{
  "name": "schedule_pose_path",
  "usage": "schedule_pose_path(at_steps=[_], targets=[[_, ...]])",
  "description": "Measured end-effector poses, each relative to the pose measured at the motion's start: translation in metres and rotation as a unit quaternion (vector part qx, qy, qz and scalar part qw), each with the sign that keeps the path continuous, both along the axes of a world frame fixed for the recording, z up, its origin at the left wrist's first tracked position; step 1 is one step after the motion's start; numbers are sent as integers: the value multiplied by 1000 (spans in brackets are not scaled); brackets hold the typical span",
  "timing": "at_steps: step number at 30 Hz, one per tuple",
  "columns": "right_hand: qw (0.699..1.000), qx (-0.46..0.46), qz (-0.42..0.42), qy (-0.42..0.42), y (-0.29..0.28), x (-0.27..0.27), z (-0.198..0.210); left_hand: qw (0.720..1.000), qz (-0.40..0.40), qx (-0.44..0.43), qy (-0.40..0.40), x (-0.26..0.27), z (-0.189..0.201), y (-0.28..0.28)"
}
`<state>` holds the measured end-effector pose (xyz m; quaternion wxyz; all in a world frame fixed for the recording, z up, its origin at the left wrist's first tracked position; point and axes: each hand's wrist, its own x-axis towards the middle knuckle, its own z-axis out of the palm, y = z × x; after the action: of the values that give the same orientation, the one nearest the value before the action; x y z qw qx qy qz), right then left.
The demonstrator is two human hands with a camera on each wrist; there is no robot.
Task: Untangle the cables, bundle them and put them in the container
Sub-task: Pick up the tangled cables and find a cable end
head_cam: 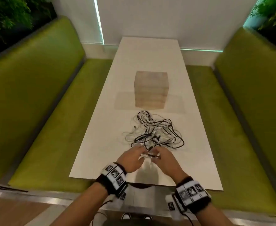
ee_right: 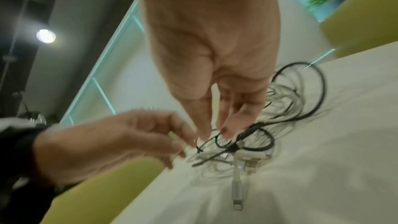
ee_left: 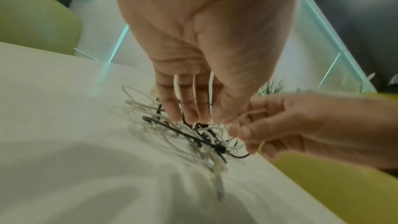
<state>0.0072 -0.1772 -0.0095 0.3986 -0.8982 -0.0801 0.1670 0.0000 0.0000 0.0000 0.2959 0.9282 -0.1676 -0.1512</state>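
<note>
Reaching forward side by side, both hands (head_cam: 148, 158) pinching tangled cables (head_cam: 153, 131), fingertips down.

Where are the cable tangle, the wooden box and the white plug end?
cable tangle (head_cam: 153, 132), head view, middle of the heap.
wooden box (head_cam: 151, 90), head view, its near side.
white plug end (ee_right: 237, 205), right wrist view, connector tip lying on the table.

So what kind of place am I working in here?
Probably a booth in a café or office lounge: green upholstered benches flank a long white table, with leafy plants behind the seat backs and a lit glass partition at the far end.
</note>
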Motion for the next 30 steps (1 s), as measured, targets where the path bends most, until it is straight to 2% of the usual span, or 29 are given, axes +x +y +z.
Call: schedule_pose_path(at_steps=[2, 4, 8, 12, 14, 16, 18, 20, 23, 27, 30], targets=[[998, -50, -43, -7, 8, 8, -4, 999, 13, 29, -15, 9, -2, -7], [995, -94, -44, 9, 15, 12, -8, 998, 6, 45, -32, 13, -7, -13], [992, -104, -66, -2, 18, 10, -12, 994, -18, 83, -66, 16, -16, -14], [996, -45, -63, 42, 18, 8, -4, 996, -16, 49, -69, 16, -22, -10], [996, 1, -71, 56, 17, 6, 1, 998, -1, 2, -66, 15, -23, -5], [989, 90, -85, 85, 18, 4, 8, 996, 9, -64, -69, 15, -23, 1], [961, 218, -106, 130, 16, 2, 14, 989, 28, -135, -60, 14, -23, 7], [933, 300, -111, 165, 13, 1, 13, 968, 86, -235, -11, 14, -26, 12], [935, 300, -77, 172, 15, 2, 6, 906, 179, -376, 77, 16, -24, 15], [955, 262, -57, 127, 35, 12, 6, 890, 207, -403, 51, 18, -8, 12], [961, 251, -15, 119, 53, 23, 8, 850, 226, -473, 59, 16, 16, 8]])
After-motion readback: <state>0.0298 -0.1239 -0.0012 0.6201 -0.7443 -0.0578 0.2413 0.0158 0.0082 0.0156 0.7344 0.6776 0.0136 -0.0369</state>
